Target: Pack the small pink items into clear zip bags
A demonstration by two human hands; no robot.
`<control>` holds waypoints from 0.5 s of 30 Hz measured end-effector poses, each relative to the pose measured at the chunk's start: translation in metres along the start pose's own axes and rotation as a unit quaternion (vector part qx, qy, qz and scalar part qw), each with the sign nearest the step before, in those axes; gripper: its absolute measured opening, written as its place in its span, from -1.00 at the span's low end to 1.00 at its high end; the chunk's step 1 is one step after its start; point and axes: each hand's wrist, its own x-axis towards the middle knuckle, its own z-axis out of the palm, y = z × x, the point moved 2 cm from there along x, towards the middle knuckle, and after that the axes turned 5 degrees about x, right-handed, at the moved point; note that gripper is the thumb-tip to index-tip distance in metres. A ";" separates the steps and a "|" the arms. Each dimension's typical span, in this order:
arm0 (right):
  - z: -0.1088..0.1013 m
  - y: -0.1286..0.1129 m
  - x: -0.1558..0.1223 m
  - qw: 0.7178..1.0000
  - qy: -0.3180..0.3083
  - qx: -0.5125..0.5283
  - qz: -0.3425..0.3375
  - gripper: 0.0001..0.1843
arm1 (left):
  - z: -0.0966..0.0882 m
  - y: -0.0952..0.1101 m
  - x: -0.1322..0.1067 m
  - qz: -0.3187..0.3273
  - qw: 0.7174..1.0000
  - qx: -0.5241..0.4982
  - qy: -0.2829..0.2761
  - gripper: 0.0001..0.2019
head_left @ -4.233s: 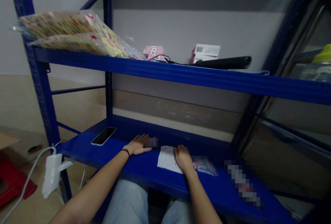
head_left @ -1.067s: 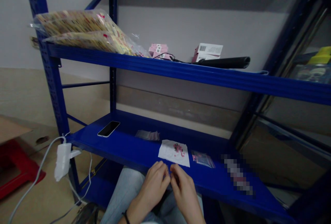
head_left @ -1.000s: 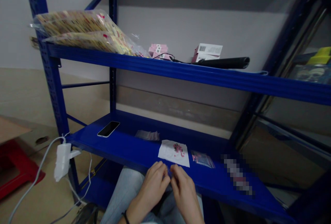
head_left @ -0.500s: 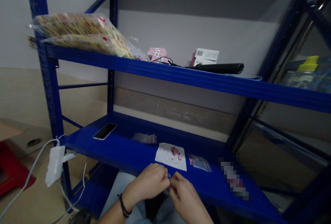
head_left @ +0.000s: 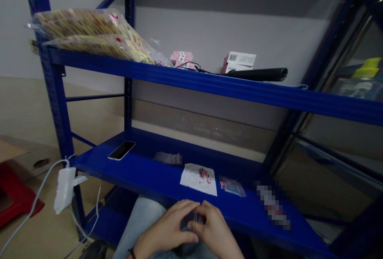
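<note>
Both hands are low over my lap, below the front edge of the blue steel shelf (head_left: 167,183). My left hand (head_left: 166,227) and my right hand (head_left: 214,227) are cupped together around a small clear plastic bag (head_left: 195,221), which they partly hide. Beyond them on the shelf lies a white paper sheet (head_left: 191,180) with small pink pieces (head_left: 204,174) on it. A pink-printed zip bag (head_left: 231,186) lies to its right, and a flat clear bag (head_left: 167,158) lies behind it. A black smartphone (head_left: 121,150) rests further left.
The upper blue shelf (head_left: 209,81) holds bulging plastic packs (head_left: 89,35), pink boxes (head_left: 181,59), a white barcoded box (head_left: 239,61) and a black tube (head_left: 257,74). A white power adapter (head_left: 64,190) hangs at the left upright, with its cable trailing down. A blurred patch (head_left: 272,205) covers the shelf's right part.
My hands have left the shelf and come together over my lap, now closed around a small clear bag. The paper and bags on the shelf lie in the same places.
</note>
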 end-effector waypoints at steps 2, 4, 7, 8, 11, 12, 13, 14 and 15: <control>-0.002 -0.005 0.002 1.000 -0.021 0.011 0.000 -0.85 | 0.003 -0.008 -0.003 -0.018 1.000 -0.018 0.010 -0.28; -0.005 -0.007 0.005 0.998 -0.045 0.036 -0.009 -0.87 | 0.005 -0.015 -0.005 -0.042 0.998 -0.023 0.033 -0.31; -0.008 0.000 0.011 0.991 -0.030 0.130 -0.031 -0.81 | 0.002 -0.023 -0.008 -0.060 0.995 -0.018 0.076 -0.43; -0.007 0.006 0.014 0.983 0.001 0.184 -0.025 -0.75 | -0.001 -0.024 -0.007 -0.060 0.994 -0.013 0.090 -0.49; 0.007 0.037 0.022 0.900 0.159 0.402 0.056 -0.72 | -0.018 -0.017 0.002 -0.049 0.991 0.031 0.123 -0.60; 0.015 0.048 0.025 0.851 0.203 0.477 0.089 -0.72 | -0.025 -0.011 0.008 -0.040 0.990 0.058 0.125 -0.61; 0.025 0.056 0.029 0.800 0.231 0.542 0.112 -0.72 | -0.031 -0.004 0.017 -0.027 0.988 0.093 0.120 -0.60; 0.034 0.062 0.032 0.756 0.246 0.594 0.124 -0.71 | -0.036 0.004 0.026 -0.009 0.985 0.132 0.108 -0.60; 0.042 0.067 0.035 0.723 0.251 0.632 0.126 -0.70 | -0.039 0.013 0.036 0.015 0.981 0.174 0.087 -0.59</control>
